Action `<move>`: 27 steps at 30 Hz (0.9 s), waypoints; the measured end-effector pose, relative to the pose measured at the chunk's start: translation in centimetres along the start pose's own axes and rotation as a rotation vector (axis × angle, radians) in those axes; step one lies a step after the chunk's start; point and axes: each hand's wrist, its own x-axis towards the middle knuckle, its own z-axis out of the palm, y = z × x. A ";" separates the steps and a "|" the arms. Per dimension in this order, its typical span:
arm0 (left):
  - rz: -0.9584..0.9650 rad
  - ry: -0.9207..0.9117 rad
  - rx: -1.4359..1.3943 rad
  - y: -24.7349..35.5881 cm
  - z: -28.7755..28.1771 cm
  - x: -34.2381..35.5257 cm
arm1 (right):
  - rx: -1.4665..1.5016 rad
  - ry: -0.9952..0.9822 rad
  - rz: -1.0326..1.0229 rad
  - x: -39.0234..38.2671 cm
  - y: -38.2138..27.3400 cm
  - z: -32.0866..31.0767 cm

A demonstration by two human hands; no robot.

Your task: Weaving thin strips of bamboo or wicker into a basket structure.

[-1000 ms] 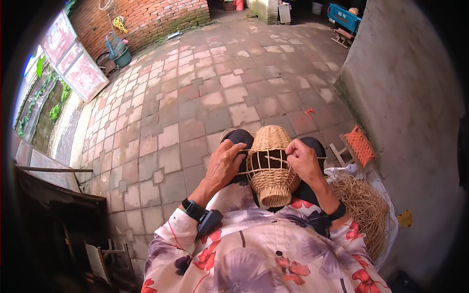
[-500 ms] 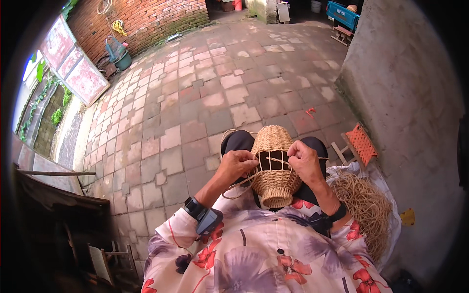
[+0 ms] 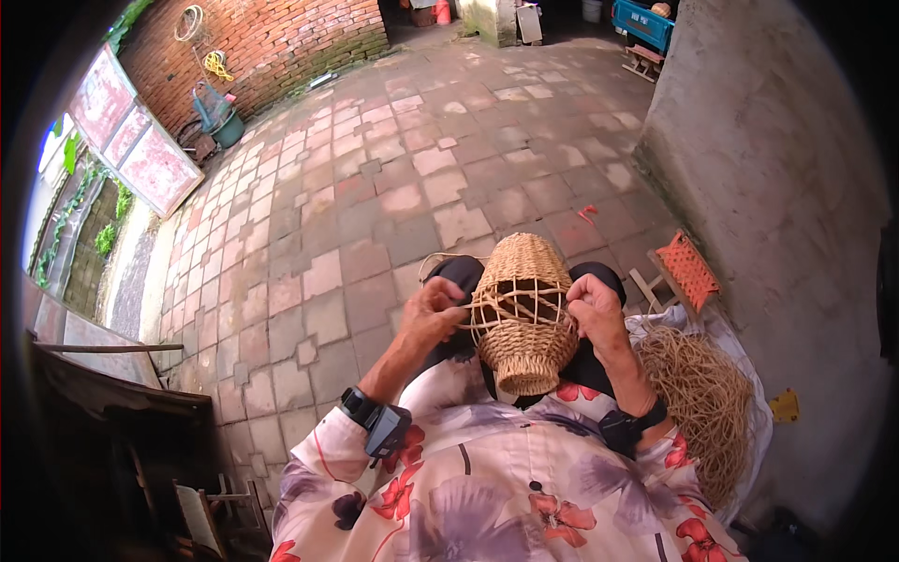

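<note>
A tan woven straw basket (image 3: pixel 529 351) lies across my lap, its narrow round neck toward me. Around its middle runs an open band where bare upright strands show the dark hollow inside. A twisted straw cord (image 3: pixel 513 298) passes across those uprights. At the basket's left side my left hand (image 3: pixel 433 314) is closed in a pinch on the cord. My right hand (image 3: pixel 596 307) pinches with bent fingers at the right edge of the open band, where the cord comes out; its fingertips are partly hidden. A loose length of cord loops behind the left knee.
A heap of loose straw cord (image 3: pixel 698 398) lies on a white sack (image 3: pixel 760 412) to my right, beside a small stool with an orange woven seat (image 3: pixel 688 272). A plaster wall (image 3: pixel 758 169) rises on the right. Dark wooden furniture (image 3: pixel 122 403) stands at left.
The cord now lies straighter across the open band. My left hand has drawn slightly away to the left, and my right hand has shifted a little right. The head view has tilted slightly.
</note>
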 end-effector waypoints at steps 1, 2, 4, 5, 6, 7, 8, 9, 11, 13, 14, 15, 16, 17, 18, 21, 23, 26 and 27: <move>0.067 0.121 0.199 -2.0 -2.1 -0.1 | -0.014 -0.020 -0.010 0.0 -0.2 0.0; 0.039 0.219 0.226 -4.5 -4.8 0.0 | -0.014 -0.021 -0.008 0.0 -0.2 0.0; -0.144 0.385 0.132 -8.6 -11.0 -0.8 | -0.027 -0.029 -0.015 0.2 -0.4 0.2; -0.297 0.443 0.005 -9.7 -12.8 -1.3 | -0.047 -0.029 -0.004 0.2 -0.4 0.2; -0.298 0.443 0.004 -9.6 -12.6 -1.7 | -0.047 -0.029 -0.003 0.2 0.0 0.3; -0.281 0.395 0.249 -8.9 -12.2 -2.3 | -0.068 -0.012 -0.042 0.1 0.2 0.5; -0.262 0.344 0.492 -8.5 -12.0 -2.7 | -0.090 0.004 -0.080 0.2 0.3 0.7; 0.275 0.366 0.890 -9.9 -12.0 -2.2 | -0.092 0.000 -0.083 0.3 0.1 0.8; 0.295 0.294 0.738 -4.0 -7.2 -1.2 | -0.061 -0.018 0.007 0.1 -0.1 0.4; 0.380 0.221 0.657 -0.5 -3.1 -0.3 | -0.068 -0.023 0.007 0.1 -0.1 0.5; 0.425 0.181 0.630 0.9 -1.2 -0.4 | -0.069 -0.023 0.005 0.1 -0.1 0.4; 0.472 0.160 0.687 1.0 -0.2 -0.4 | -0.073 -0.029 0.004 0.2 -0.2 0.6; 0.520 0.134 0.744 1.1 0.3 -0.3 | -0.058 -0.035 0.012 0.1 -0.2 0.7; 0.520 0.134 0.742 1.0 0.3 -0.3 | -0.042 -0.040 0.020 0.1 -0.2 0.8; 0.523 0.133 0.691 0.9 0.3 -0.3 | -0.043 -0.040 0.021 0.1 -0.3 0.7; 0.369 0.154 0.480 -1.4 -1.7 -0.4 | -0.048 -0.036 0.021 0.0 -0.1 0.3; 0.095 0.270 0.623 -4.1 -7.3 -0.7 | -0.048 -0.029 -0.014 0.1 0.1 0.0; -0.177 0.468 1.096 -12.4 -18.6 -3.0 | -0.079 -0.019 -0.052 0.0 0.1 0.5; -0.170 0.465 1.097 -11.9 -18.4 -2.7 | -0.078 -0.013 -0.054 0.2 0.2 0.4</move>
